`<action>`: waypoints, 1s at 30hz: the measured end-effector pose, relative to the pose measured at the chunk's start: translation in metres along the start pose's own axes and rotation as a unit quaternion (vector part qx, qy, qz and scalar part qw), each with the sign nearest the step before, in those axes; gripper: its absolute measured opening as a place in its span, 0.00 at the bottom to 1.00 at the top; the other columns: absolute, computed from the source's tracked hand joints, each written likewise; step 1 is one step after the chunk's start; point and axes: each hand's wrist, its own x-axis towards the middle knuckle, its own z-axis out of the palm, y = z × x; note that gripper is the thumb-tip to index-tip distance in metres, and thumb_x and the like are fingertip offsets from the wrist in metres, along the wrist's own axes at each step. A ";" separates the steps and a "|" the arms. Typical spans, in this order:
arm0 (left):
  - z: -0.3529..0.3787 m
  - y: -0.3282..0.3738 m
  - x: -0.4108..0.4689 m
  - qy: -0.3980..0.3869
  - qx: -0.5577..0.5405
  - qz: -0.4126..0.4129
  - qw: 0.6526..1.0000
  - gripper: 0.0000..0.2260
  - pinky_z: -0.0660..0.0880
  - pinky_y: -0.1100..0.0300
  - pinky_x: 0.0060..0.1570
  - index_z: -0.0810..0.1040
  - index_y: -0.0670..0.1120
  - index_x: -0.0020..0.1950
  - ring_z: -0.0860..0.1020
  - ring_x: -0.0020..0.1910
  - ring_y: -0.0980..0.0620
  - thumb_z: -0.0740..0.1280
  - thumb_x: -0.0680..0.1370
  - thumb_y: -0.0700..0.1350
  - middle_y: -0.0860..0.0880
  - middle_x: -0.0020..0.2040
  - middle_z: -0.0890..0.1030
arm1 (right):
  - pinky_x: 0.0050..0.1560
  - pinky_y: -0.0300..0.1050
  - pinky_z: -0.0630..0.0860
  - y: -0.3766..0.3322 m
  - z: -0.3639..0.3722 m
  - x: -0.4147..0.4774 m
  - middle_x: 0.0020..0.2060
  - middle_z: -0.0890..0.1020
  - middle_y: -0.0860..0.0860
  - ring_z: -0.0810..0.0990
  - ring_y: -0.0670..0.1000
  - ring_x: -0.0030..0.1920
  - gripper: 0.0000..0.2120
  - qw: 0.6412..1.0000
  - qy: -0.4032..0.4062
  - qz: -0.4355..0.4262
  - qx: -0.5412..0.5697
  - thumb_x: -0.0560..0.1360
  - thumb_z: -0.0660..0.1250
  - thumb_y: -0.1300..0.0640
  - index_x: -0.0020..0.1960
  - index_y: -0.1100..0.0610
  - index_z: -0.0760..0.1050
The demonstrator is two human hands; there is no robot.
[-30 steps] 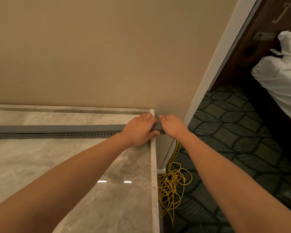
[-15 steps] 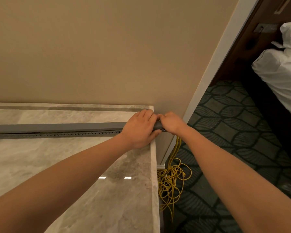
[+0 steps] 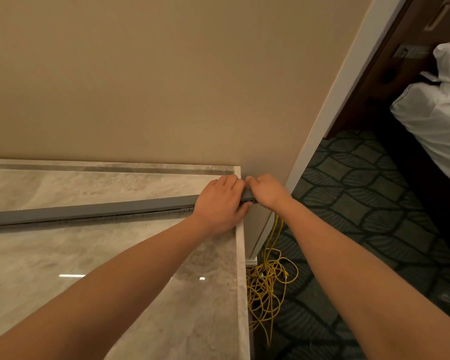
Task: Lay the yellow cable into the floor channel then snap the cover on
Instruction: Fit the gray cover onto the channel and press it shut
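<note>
A long grey channel cover (image 3: 88, 210) lies across the marble floor from the left edge to the floor's right end, over a slotted channel (image 3: 151, 213) whose teeth show along its near side. My left hand (image 3: 218, 203) is clamped over the cover's right end. My right hand (image 3: 266, 190) grips the very tip of the cover, touching the left hand. The yellow cable (image 3: 268, 279) drops from under my right wrist into a tangled heap on the carpet below the marble edge. The cable inside the channel is hidden.
A beige wall (image 3: 166, 87) rises just behind the channel. The marble floor (image 3: 114, 268) ends at a raised edge on the right, beside patterned dark carpet (image 3: 361, 203). A white door frame (image 3: 335, 105) and white bedding (image 3: 437, 115) stand to the right.
Both hands have stayed on the cover's right end, pressed slightly closer together. The view has shifted a little, so the channel now slopes upward to the right.
</note>
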 end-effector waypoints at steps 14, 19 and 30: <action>-0.021 -0.052 -0.036 -0.102 0.053 0.029 0.993 0.19 0.71 0.53 0.45 0.70 0.46 0.58 0.75 0.50 0.46 0.54 0.80 0.60 0.47 0.53 0.76 | 0.44 0.47 0.67 -0.024 0.013 -0.006 0.51 0.80 0.57 0.76 0.57 0.46 0.28 0.964 -0.014 -0.016 -0.266 0.80 0.45 0.41 0.56 0.59 0.76; -0.014 -0.055 -0.037 -0.095 0.085 0.038 0.991 0.18 0.71 0.52 0.40 0.69 0.44 0.56 0.77 0.44 0.45 0.53 0.81 0.59 0.46 0.50 0.78 | 0.40 0.46 0.67 -0.017 0.018 -0.007 0.43 0.77 0.56 0.73 0.55 0.40 0.22 0.960 0.020 -0.015 -0.279 0.79 0.45 0.44 0.44 0.56 0.72; -0.026 -0.054 -0.042 -0.088 -0.002 0.006 0.996 0.23 0.72 0.53 0.51 0.66 0.47 0.65 0.76 0.55 0.47 0.60 0.78 0.61 0.48 0.58 0.77 | 0.42 0.47 0.73 -0.026 0.023 -0.017 0.37 0.76 0.54 0.76 0.55 0.39 0.25 0.946 0.079 -0.015 -0.315 0.80 0.44 0.44 0.42 0.56 0.75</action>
